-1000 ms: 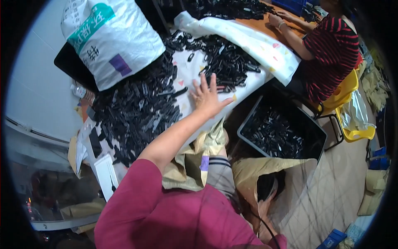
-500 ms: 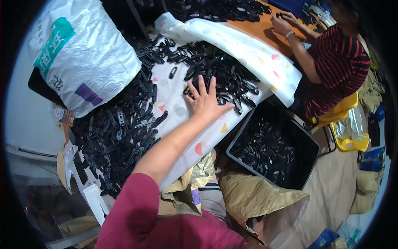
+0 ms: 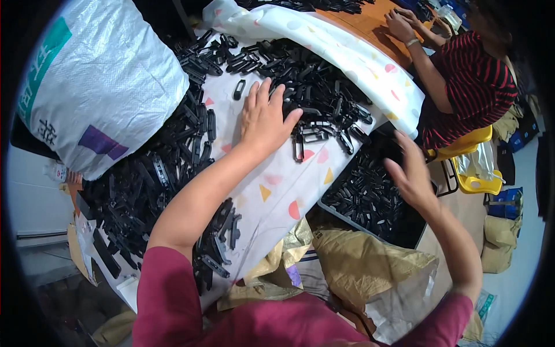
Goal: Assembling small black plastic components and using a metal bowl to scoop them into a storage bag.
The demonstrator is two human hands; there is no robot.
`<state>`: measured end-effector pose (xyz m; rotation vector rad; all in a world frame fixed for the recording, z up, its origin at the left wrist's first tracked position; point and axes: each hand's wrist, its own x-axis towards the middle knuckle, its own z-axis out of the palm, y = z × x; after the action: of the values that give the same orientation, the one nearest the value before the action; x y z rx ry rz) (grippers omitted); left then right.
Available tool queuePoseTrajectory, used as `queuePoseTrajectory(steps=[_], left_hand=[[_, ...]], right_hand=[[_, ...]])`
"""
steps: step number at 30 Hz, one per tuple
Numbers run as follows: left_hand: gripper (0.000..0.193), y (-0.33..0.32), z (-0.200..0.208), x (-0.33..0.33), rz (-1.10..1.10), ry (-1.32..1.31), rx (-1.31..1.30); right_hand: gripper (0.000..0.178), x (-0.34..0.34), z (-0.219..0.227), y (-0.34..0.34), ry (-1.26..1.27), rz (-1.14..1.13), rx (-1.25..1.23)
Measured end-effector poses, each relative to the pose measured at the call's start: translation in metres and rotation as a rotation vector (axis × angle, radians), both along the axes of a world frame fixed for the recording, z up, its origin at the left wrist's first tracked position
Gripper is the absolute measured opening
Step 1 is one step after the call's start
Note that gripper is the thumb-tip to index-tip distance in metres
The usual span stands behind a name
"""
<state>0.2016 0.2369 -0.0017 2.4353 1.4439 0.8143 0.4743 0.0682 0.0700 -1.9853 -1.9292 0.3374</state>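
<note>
Your left hand lies palm down with fingers extended and thumb spread, at the near edge of a heap of black oblong plastic frames on the patterned tablecloth. Your right hand is open above the black bin, with nothing visible in it. Expect each frame to be very light, stiff and probably slick, with thin side rails that might crack if bent; pinch one across its long sides, as the lone loose frame would allow, since those in the heap overlap and may snag through their openings. You can't tell whether a piece sits beneath your left palm, and your right fingers are motion-blurred. The folded-over cloth hides the heap's far edge, the white woven sack covers part of the darker left pile, and what the co-worker's hands hold is unclear.
</note>
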Motion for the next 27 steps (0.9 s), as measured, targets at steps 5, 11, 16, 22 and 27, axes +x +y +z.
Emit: queuePoseTrajectory(steps=[5,11,16,22,27], left_hand=[[0.029,0.045,-0.005,0.001,0.031,-0.194,0.115],[0.038,0.029,-0.006,-0.022,0.112,-0.340,-0.057],[0.038,0.030,-0.006,-0.031,0.048,-0.315,-0.099],[0.037,0.078,-0.005,-0.032,0.094,-0.196,-0.171],[0.036,0.075,-0.011,-0.015,-0.091,-0.173,-0.124]], right_hand=[[0.065,-0.011,-0.097,0.097,-0.195,-0.113,0.112],[0.054,-0.032,-0.101,0.141,-0.081,-0.246,0.284],[0.045,-0.025,-0.099,0.149,-0.008,-0.176,0.332],[0.047,0.008,-0.068,0.212,0.129,-0.104,0.511],[0.053,0.050,-0.070,0.220,0.619,-0.308,0.300]])
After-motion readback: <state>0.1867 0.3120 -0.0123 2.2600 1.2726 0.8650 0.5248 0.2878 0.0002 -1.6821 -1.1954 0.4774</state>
